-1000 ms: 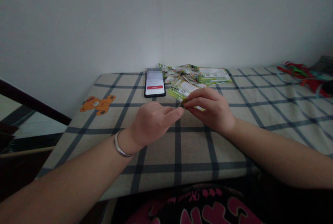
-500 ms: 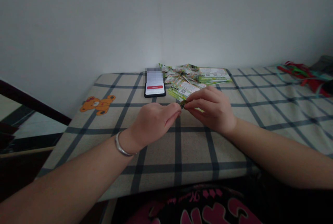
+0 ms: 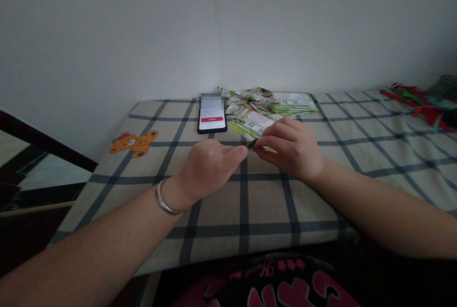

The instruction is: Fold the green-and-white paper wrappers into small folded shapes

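Over the middle of the checked tablecloth, my left hand (image 3: 212,166) and my right hand (image 3: 291,147) meet almost tip to tip. Between their fingertips is a small, dark green folded piece (image 3: 253,144), mostly hidden; it looks like printed paper, but its kind is unclear. Both hands are closed in a pinch on it, the left thumb lying along the top. Just behind my right hand lies a green and white printed leaflet (image 3: 252,123), partly covered by the fingers. A silver bangle (image 3: 164,200) circles my left wrist.
A phone (image 3: 212,123) with a lit screen lies left of crumpled green leaflets (image 3: 252,100). Another flat leaflet (image 3: 294,101) is by the wall. An orange bear cutout (image 3: 134,144) sits at the left of the checked cloth (image 3: 221,216). Red and green items (image 3: 414,100) lie far right.
My hands stay in nearly the same place. The small green piece between the fingertips has tilted slightly, and the left fingers have shifted a little under the thumb.
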### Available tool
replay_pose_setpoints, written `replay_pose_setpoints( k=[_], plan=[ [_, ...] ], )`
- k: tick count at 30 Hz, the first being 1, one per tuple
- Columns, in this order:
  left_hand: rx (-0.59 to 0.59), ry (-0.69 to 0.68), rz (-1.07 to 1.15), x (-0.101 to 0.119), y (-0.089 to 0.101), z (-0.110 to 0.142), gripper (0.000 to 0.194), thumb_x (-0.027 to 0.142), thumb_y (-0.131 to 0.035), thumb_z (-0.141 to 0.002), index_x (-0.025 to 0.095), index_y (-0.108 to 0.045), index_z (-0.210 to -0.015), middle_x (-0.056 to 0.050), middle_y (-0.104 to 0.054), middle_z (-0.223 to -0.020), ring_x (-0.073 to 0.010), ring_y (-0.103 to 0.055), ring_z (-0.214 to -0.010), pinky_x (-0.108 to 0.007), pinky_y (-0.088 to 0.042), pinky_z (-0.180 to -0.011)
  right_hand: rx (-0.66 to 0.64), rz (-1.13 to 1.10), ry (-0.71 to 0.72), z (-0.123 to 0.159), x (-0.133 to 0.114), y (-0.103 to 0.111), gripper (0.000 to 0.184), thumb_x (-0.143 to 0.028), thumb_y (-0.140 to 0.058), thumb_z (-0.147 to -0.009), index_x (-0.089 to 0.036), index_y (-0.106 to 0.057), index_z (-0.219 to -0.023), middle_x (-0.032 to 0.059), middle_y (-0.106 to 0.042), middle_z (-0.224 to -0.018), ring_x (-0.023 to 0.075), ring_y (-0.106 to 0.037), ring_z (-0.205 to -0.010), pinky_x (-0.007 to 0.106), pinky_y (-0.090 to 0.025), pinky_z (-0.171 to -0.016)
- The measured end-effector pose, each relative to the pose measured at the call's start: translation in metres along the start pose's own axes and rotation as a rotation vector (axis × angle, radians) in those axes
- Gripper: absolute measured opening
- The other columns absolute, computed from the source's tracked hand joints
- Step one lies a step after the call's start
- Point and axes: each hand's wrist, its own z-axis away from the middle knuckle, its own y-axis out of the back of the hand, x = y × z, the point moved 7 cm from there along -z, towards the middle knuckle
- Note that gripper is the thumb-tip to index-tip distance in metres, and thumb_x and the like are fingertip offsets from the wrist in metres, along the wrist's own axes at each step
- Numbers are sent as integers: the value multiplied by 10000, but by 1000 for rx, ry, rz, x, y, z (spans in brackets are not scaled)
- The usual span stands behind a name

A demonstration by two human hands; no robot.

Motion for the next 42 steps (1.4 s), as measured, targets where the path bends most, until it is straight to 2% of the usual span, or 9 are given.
replay_pose_setpoints(
  k=[11,21,30,36,42],
  plan=[
    [-15,7,-32,0,0,-1,240,163,-458,-934,183,-573,-725,19,-554,-534,-126,-501,-480,-273,-297,-477,-73,130,49,0,-2,-3,142,-276,-576,-911,-244,-672,-811,22,-640,-775,180,-498,-738,346,-334,-610],
    [-18,28,-19,-1,-1,-1,246,186,-447,-946,180,-597,-751,9,-576,-535,-152,-535,-482,-285,-320,-472,-50,218,99,-1,-6,-1,177,-288,-560,-937,-229,-664,-806,19,-663,-787,174,-508,-724,342,-347,-600],
    [-14,8,-40,0,-1,0,247,164,-450,-932,186,-575,-721,12,-573,-531,-162,-542,-477,-294,-322,-466,-87,154,124,0,-8,-6,154,-224,-523,-961,-211,-676,-969,20,-677,-835,173,-507,-751,327,-358,-625],
    [3,-11,-73,1,-1,-2,237,147,-455,-923,189,-560,-714,17,-556,-527,-164,-526,-467,-302,-312,-465,-85,241,119,-3,-11,-2,174,-265,-536,-953,-207,-681,-875,21,-658,-785,179,-496,-749,332,-334,-611],
    [15,-52,-62,4,4,-3,226,137,-481,-917,195,-543,-708,29,-539,-527,-156,-521,-473,-303,-314,-474,-71,252,23,-4,-5,1,190,-268,-544,-944,-223,-666,-806,18,-658,-787,177,-499,-743,332,-338,-609]
  ],
)
